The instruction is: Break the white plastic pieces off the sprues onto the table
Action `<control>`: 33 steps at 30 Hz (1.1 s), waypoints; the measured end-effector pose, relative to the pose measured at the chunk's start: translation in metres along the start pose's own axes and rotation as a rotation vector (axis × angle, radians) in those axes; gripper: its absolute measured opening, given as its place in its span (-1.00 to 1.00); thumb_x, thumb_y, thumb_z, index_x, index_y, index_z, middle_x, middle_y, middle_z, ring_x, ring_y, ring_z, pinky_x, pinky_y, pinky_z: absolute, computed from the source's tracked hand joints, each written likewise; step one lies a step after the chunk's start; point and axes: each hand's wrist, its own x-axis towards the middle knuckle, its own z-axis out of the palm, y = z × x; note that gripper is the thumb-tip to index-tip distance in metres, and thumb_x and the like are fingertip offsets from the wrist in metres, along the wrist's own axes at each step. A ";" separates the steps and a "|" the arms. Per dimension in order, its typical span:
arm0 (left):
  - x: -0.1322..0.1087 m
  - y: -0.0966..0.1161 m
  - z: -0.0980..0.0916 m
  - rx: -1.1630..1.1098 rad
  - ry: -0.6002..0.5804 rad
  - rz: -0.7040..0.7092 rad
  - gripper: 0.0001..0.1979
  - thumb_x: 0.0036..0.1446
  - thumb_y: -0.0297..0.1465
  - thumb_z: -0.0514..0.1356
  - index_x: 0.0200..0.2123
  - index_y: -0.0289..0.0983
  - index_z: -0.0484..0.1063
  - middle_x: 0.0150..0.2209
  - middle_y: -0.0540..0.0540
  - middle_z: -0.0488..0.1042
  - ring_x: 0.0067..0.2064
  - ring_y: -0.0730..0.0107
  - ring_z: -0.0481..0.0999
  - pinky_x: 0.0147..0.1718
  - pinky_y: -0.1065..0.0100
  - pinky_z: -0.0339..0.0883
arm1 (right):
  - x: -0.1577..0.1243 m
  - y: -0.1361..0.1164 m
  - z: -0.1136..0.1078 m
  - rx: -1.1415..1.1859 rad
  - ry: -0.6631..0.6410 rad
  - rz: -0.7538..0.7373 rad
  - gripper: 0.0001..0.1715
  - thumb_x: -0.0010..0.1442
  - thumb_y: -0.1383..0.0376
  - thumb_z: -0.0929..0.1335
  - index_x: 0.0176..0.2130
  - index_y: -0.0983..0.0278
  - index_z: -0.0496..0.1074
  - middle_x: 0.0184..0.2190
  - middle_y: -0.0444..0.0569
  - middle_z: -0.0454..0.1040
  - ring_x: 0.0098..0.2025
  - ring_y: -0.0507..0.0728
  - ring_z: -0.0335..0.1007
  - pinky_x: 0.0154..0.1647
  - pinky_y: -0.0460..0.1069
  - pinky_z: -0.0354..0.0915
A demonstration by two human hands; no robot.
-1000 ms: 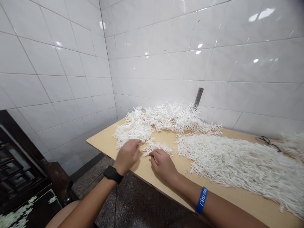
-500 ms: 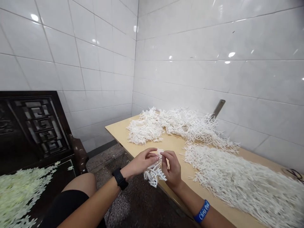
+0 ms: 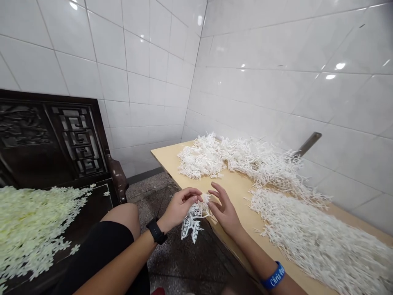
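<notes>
Your left hand (image 3: 179, 207) pinches the top of the white sprig cluster (image 3: 190, 223), fingertips closed on it. It hangs below them, just off the table (image 3: 239, 190) edge, a spiky, branched, thin plastic pc. Your right hand (image 3: 226, 211) is open w/ fingers spread, just beside it.

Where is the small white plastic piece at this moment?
In the head view, the white plastic piece hangs from the left hand, just off the near edge of the wooden table, with the open right hand beside it.
</notes>
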 end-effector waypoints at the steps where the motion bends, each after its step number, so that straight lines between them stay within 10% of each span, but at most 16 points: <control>1: -0.001 0.000 -0.001 -0.007 0.026 0.008 -0.77 0.16 -0.27 0.16 -0.20 -0.31 0.44 -0.29 -0.15 0.52 -0.21 0.29 0.48 -0.15 0.28 0.32 | 0.000 -0.001 0.001 0.030 -0.054 0.021 -0.42 0.23 0.25 0.30 0.22 0.10 0.16 0.24 0.09 0.16 0.16 0.17 0.27 0.00 0.08 0.39; 8: -0.004 0.006 -0.008 -0.173 0.165 -0.027 -0.84 0.15 -0.34 0.14 -0.25 -0.32 0.43 -0.34 -0.09 0.42 -0.39 0.48 0.35 -0.36 0.39 0.28 | -0.003 -0.005 0.005 -0.197 -0.307 0.022 -0.63 0.19 0.25 0.33 0.02 0.19 0.41 -0.06 0.03 0.50 -0.08 0.18 0.42 -0.06 0.08 0.34; 16: -0.006 0.014 -0.025 0.054 0.098 -0.073 -0.73 0.25 -0.28 -0.02 -0.16 -0.29 0.40 -0.36 -0.04 0.38 -0.60 0.62 0.10 -0.60 0.46 0.02 | 0.001 -0.002 -0.003 -0.255 0.107 0.185 -0.62 0.20 0.10 0.31 -0.08 0.29 0.43 -0.41 -0.11 0.38 -0.58 0.00 0.19 -0.55 -0.07 0.19; 23: -0.012 0.015 -0.023 0.553 -0.239 -0.016 -0.61 0.13 -0.08 0.15 -0.15 -0.21 0.53 -0.49 -0.04 0.47 -0.50 0.41 0.37 -0.52 0.43 0.10 | 0.002 0.002 -0.005 -0.031 0.187 0.267 -0.51 0.13 0.05 0.36 -0.03 0.28 0.39 -0.41 -0.11 0.36 -0.54 0.03 0.29 -0.57 -0.08 0.24; 28: -0.012 0.005 -0.018 0.711 -0.223 0.132 -0.68 0.16 -0.13 0.15 -0.42 -0.22 0.54 -0.35 -0.11 0.49 -0.30 0.29 0.44 -0.34 0.36 0.21 | 0.001 -0.002 -0.005 0.080 0.116 0.288 -0.52 0.14 0.05 0.37 -0.04 0.28 0.37 -0.47 -0.08 0.47 -0.48 0.09 0.40 -0.54 -0.07 0.32; 33: -0.017 0.011 -0.011 0.695 -0.254 0.197 -0.81 0.20 -0.33 0.10 -0.27 -0.22 0.52 -0.24 -0.12 0.54 -0.17 0.24 0.47 -0.13 0.28 0.23 | -0.009 -0.011 -0.002 0.144 -0.026 0.126 -0.62 0.20 0.13 0.36 -0.03 0.23 0.35 -0.24 0.02 0.53 -0.37 0.10 0.47 -0.39 -0.01 0.43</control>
